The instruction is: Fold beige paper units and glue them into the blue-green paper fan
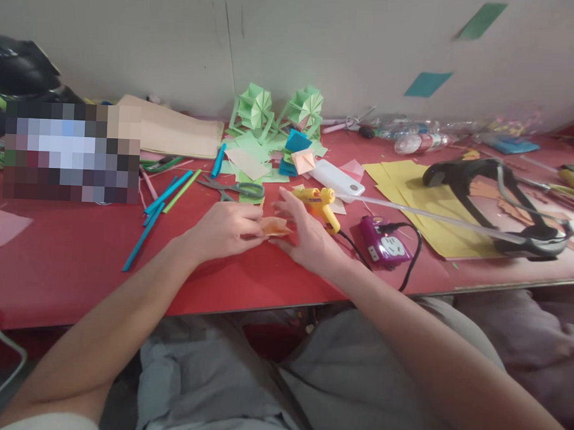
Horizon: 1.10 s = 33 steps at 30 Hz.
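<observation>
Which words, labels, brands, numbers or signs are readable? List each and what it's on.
No text is readable.
Clear bottle: label too blurred.
Yellow glue gun: any marking too small.
Purple socket block: any marking too small.
Orange paper: no writing visible.
Pixelated patch: anything there is hidden.

A paper piece [276, 226] is between the left hand [229, 228] and right hand [309, 238]; on the table [236, 279], scissors [225, 190] lie beyond the left, a glue gun [321, 207] beyond the right, strips [144, 236] leftward, a socket block [381, 244] rightward.
</observation>
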Motion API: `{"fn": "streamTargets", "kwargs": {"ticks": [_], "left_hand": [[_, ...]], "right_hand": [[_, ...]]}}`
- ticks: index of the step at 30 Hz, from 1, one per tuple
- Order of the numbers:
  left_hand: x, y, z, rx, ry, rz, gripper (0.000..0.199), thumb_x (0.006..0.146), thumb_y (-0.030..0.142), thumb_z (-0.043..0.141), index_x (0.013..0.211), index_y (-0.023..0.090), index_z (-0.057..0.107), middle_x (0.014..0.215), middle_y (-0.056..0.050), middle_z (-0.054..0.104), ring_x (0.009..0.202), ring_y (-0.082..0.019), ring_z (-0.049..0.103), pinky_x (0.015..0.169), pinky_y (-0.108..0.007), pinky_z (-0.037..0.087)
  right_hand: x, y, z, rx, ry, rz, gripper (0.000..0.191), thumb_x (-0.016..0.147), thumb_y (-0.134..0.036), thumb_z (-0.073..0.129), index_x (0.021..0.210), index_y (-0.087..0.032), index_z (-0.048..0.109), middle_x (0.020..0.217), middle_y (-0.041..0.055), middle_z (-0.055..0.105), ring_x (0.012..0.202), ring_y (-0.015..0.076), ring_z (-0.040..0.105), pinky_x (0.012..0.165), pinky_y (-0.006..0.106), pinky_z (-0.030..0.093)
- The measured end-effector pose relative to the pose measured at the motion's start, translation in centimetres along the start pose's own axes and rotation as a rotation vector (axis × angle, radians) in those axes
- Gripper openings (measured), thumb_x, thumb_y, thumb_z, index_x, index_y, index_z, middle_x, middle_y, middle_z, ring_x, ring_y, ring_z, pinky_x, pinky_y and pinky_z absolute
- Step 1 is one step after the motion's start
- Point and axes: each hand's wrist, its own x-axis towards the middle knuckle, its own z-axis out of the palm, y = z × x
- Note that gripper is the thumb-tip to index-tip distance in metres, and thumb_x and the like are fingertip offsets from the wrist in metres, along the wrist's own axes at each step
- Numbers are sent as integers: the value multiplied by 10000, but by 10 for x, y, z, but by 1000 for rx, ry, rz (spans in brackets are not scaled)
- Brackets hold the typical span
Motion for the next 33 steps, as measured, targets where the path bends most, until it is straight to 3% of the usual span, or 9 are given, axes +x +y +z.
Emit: {"fn": "streamTargets", "kwargs": {"ticks": [3, 6, 8, 10, 18, 22, 28, 30, 33], "left_hand": [[0, 0, 0, 23, 3, 48, 274, 984, 300, 552, 824, 189, 745, 789, -30, 672, 714, -146, 625, 612, -262, 411], [0, 0, -1, 3, 1, 41, 216, 978, 293, 566, 906, 205, 749, 861, -35, 699, 780, -157, 645, 663, -268, 437], [1, 0, -4, -37, -11, 21, 193, 957, 299, 605, 854, 198, 732, 865, -39, 688, 801, -164, 641, 695, -277, 452], [2, 1, -7, -102, -2, -21, 196, 927, 307, 653, 777, 188, 693, 871, -41, 664, 804, -163, 627, 718, -283, 466], [2, 6, -7, -341, 37, -280, 232, 870, 356, 723, 905, 200, 554, 1197, -80, 681, 1063, -203, 660, 897, -335, 535], [2, 8, -1, -386, 52, -356, 203, 895, 345, 680, 1024, 209, 602, 1063, -53, 731, 978, -192, 707, 873, -325, 570], [1, 10, 0, -311, 68, -284, 93, 889, 210, 634, 981, 207, 649, 953, -8, 748, 864, -148, 712, 813, -256, 545], [1, 10, -1, -230, 65, -238, 90, 885, 197, 620, 965, 213, 658, 939, 0, 750, 846, -148, 701, 790, -258, 520], [3, 11, -2, -158, 51, -178, 111, 864, 177, 611, 962, 218, 644, 927, 5, 735, 845, -156, 677, 800, -276, 487]], "right_hand": [[1, -1, -1, -20, -29, 46, 656, 831, -120, 637, 1431, -221, 391, 1078, 87, 694, 968, 233, 680, 816, 364, 550], [3, -5, -4, -55, -31, 53, 362, 807, -80, 616, 1153, -184, 599, 959, 65, 695, 859, 203, 664, 732, 305, 510], [4, -7, -5, -61, -40, 24, 169, 816, -68, 583, 932, -177, 638, 884, 51, 671, 790, 175, 632, 690, 278, 477], [5, -7, -6, -65, -39, -5, 137, 822, -60, 563, 822, -178, 633, 848, 43, 651, 762, 159, 606, 674, 264, 454], [5, -8, -7, -60, -15, 34, 138, 841, -64, 579, 832, -178, 657, 899, 52, 668, 827, 170, 624, 726, 271, 466], [5, -9, -6, -98, 5, 73, 77, 867, -126, 612, 862, -193, 649, 889, 45, 667, 816, 171, 624, 725, 273, 464], [4, -9, -6, -258, 81, 123, 170, 829, -207, 685, 948, -211, 564, 891, 36, 645, 747, 177, 576, 629, 272, 397], [4, -10, -7, -311, 53, 53, 158, 863, -168, 623, 1006, -213, 572, 954, 52, 655, 788, 185, 585, 650, 279, 404], [4, -9, -7, -386, 14, -87, 112, 928, -132, 514, 911, -209, 594, 953, 67, 666, 847, 197, 586, 723, 299, 426]]}}
